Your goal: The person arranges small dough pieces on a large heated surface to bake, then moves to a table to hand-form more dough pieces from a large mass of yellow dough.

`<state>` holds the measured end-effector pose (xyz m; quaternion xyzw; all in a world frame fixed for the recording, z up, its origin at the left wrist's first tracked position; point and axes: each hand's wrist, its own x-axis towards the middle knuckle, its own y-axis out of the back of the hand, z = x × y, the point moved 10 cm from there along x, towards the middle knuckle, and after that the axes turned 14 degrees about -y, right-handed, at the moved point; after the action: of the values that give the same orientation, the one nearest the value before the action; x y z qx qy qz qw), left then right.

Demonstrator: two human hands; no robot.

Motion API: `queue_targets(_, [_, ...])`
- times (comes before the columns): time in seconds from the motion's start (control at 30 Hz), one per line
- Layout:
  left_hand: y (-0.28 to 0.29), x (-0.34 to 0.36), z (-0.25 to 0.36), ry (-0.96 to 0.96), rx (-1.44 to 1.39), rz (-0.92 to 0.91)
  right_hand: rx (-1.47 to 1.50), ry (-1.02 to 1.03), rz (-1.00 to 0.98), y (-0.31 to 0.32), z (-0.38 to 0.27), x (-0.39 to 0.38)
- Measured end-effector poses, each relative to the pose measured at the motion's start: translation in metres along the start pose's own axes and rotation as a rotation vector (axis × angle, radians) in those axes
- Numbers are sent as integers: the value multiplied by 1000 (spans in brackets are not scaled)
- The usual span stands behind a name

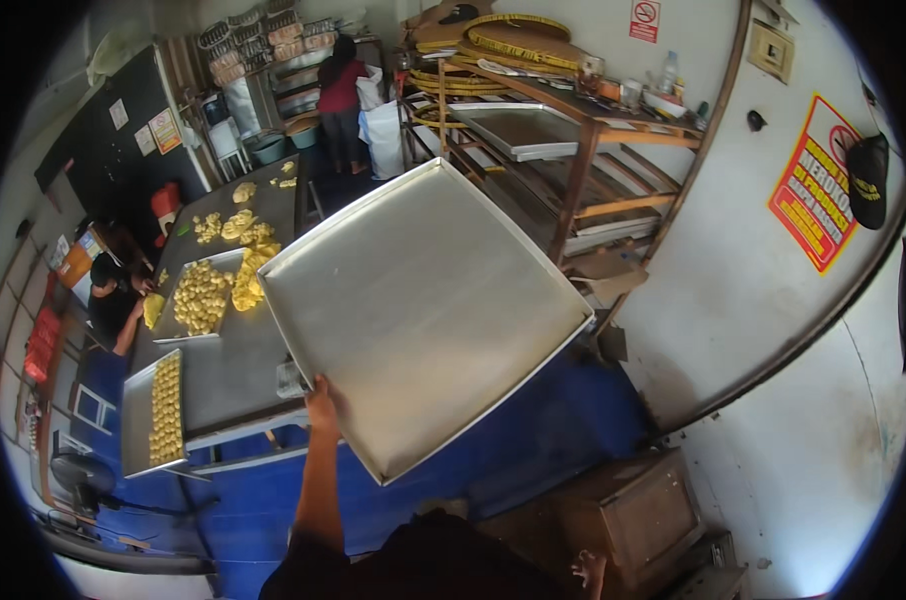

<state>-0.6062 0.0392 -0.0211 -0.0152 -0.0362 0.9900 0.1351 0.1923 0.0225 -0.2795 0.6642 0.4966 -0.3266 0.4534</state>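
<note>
My left hand (321, 405) is closed on the lower left edge of a large, square, shallow metal baking tray (428, 310). Tilted up in front of me, the tray shows its bare inside and raised rim, and it hides part of the work table (238, 375). Down at the lower right, away from the tray, my right hand (589, 570) hangs beside a brown wooden cabinet (643, 520). Its small visible fingers look apart, with nothing in them.
On the table are a tray with rows of dough pieces (166, 410), a heap of dough balls (201, 298) and larger dough lumps (245, 228). One person (113, 300) works at its left side; another (341, 95) stands at the back. A wooden rack (573, 190) holds trays.
</note>
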Motion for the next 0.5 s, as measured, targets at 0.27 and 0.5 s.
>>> queue_targets(0.27, [-142, 166, 69, 17, -121, -133, -14, -157, -175, -130, -36, 38])
queue_targets(0.5, [-303, 272, 116, 161, -401, -316, 34, -113, -197, -173, -116, 75])
